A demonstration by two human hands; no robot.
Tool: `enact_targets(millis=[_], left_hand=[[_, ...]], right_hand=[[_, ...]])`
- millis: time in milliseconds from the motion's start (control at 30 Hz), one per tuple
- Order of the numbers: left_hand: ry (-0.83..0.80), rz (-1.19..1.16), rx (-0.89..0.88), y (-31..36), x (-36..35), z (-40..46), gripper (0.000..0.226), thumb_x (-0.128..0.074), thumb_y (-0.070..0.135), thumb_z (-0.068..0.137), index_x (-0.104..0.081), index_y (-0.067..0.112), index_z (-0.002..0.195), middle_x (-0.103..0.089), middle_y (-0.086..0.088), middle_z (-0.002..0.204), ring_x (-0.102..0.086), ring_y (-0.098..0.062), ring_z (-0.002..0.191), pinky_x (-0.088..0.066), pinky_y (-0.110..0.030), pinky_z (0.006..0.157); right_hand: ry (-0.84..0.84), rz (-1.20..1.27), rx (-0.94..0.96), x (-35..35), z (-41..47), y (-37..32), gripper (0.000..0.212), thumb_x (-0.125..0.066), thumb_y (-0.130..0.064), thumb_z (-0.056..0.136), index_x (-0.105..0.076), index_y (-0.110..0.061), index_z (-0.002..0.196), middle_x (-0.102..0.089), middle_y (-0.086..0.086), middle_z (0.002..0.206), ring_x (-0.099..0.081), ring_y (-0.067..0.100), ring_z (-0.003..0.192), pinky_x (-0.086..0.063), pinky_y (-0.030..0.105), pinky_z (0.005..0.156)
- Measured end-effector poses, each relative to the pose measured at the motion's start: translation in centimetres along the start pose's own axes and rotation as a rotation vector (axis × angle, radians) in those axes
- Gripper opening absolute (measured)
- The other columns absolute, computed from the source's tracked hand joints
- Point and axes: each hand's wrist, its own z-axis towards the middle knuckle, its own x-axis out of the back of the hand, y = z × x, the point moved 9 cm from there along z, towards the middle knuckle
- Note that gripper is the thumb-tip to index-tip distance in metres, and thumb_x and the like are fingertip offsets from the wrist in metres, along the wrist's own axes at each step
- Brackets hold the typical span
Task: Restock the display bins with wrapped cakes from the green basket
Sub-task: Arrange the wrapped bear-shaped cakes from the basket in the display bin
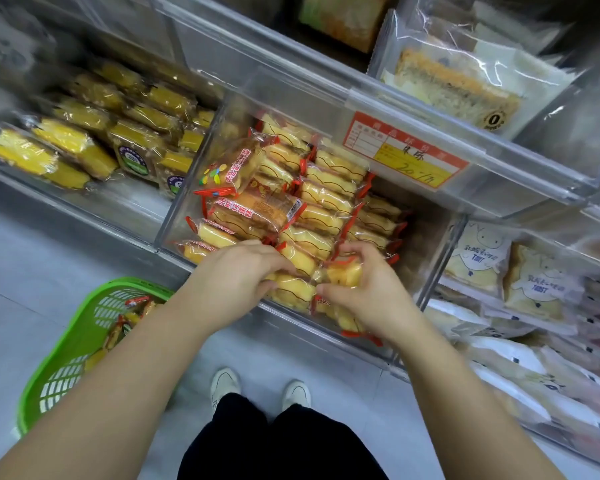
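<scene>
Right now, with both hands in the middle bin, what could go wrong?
The wrapped cakes under the left hand and right hand sit at the clear bin's front edge and might slide over it to the floor. The green basket stands near the feet, a possible trip hazard.

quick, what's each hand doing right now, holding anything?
Left hand: fingers curled on a wrapped cake at the bin's front.
Right hand: grips another wrapped cake beside it.

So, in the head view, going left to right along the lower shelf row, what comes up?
Yellow wrapped cakes → clear bin of red-trimmed wrapped cakes, both hands in it → toast packs.
</scene>
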Motion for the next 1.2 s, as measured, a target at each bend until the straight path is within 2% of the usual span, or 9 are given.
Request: enact_targets(millis=[133,233,367,467,567,733,933,1100,1200], left_hand=[[0.122,0.071,-0.155,2.3,1.9,0.2,0.024,-0.069,0.009,0.080,-0.071,0.018,0.102,-0.069,0.003,0.095,-0.061,-0.022,0.092,-0.054,-0.035,0.069],[0.144,0.157,-0.291,4.0,1.9,0.7,0.035,-0.073,-0.004,0.070,-0.071,0.011,0.101,-0.071,-0.002,0.097,-0.064,-0.024,0.092,-0.053,-0.037,0.075],[0.006,0.356,-0.322,3.6,-0.2,1.1,0.026,-0.058,0.017,0.087,-0.066,0.022,0.112,-0.067,0.006,0.108,-0.059,-0.018,0.102,-0.041,-0.033,0.087],[0.047,0.389,-0.222,1.7,0.9,0.9,0.024,-0.058,0.038,0.086,-0.070,0.019,0.095,-0.066,0.002,0.091,-0.061,-0.021,0.088,-0.040,-0.034,0.079],[0.030,0.365,-0.154,1.0,0.9,1.1,0.039,-0.059,0.049,0.082,-0.063,0.019,0.108,-0.062,0.000,0.101,-0.058,-0.022,0.095,-0.039,-0.034,0.079],[-0.038,0.326,-0.121,1.3,-0.7,0.9,0.063,-0.046,0.052,0.089,-0.034,0.020,0.142,-0.047,0.001,0.127,-0.045,-0.018,0.111,-0.037,-0.031,0.091],[-0.067,0.291,-0.147,0.9,-0.6,0.4,0.053,-0.041,0.057,0.088,-0.047,0.031,0.134,-0.049,0.008,0.124,-0.039,-0.016,0.116,-0.024,-0.031,0.098],[-0.134,0.195,-0.089,0.0,-0.7,0.6,0.048,-0.041,0.052,0.090,-0.046,0.033,0.134,-0.053,0.011,0.125,-0.046,-0.012,0.115,-0.030,-0.030,0.099],[0.009,0.052,-0.031,0.1,0.9,0.8,0.024,-0.051,0.037,0.091,-0.060,0.027,0.111,-0.061,0.008,0.108,-0.058,-0.018,0.099,-0.040,-0.030,0.079]], right_hand=[[-0.002,0.666,-0.208,1.1,-0.9,2.1,0.045,-0.070,-0.012,0.079,-0.050,-0.010,0.118,-0.070,0.012,0.094,-0.070,0.028,0.078,-0.058,0.046,0.066],[-0.031,0.781,-0.170,1.5,-1.2,1.8,0.029,-0.068,-0.013,0.081,-0.061,-0.009,0.108,-0.073,0.012,0.095,-0.071,0.025,0.083,-0.058,0.041,0.069],[0.019,0.669,-0.161,1.8,-0.8,2.0,0.040,-0.066,-0.028,0.083,-0.056,-0.014,0.119,-0.070,0.009,0.109,-0.067,0.025,0.099,-0.053,0.045,0.088],[0.018,0.505,-0.190,1.5,-0.6,2.1,0.065,-0.064,-0.038,0.084,-0.036,-0.017,0.138,-0.056,0.009,0.131,-0.057,0.028,0.116,-0.044,0.052,0.099],[-0.036,0.487,-0.161,1.2,-0.6,1.8,0.063,-0.065,-0.010,0.083,-0.030,-0.022,0.133,-0.065,0.005,0.113,-0.069,0.023,0.091,-0.057,0.043,0.079],[0.061,0.171,0.036,3.2,-0.5,0.1,0.056,-0.065,-0.008,0.078,-0.043,-0.018,0.129,-0.065,-0.002,0.104,-0.067,0.017,0.089,-0.057,0.040,0.077],[-0.018,-0.127,0.288,2.4,-0.5,-2.9,0.047,-0.065,-0.017,0.085,-0.055,-0.040,0.125,-0.058,-0.010,0.118,-0.055,0.008,0.107,-0.046,0.026,0.091],[0.037,-0.315,0.266,-0.9,0.7,-3.1,0.049,-0.059,-0.023,0.090,-0.046,-0.040,0.133,-0.039,0.003,0.116,-0.041,0.019,0.114,-0.036,0.025,0.099],[0.011,-0.093,0.215,-1.4,1.1,-2.6,0.050,-0.059,-0.034,0.088,-0.041,-0.036,0.135,-0.044,0.002,0.120,-0.047,0.016,0.110,-0.044,0.026,0.092]])
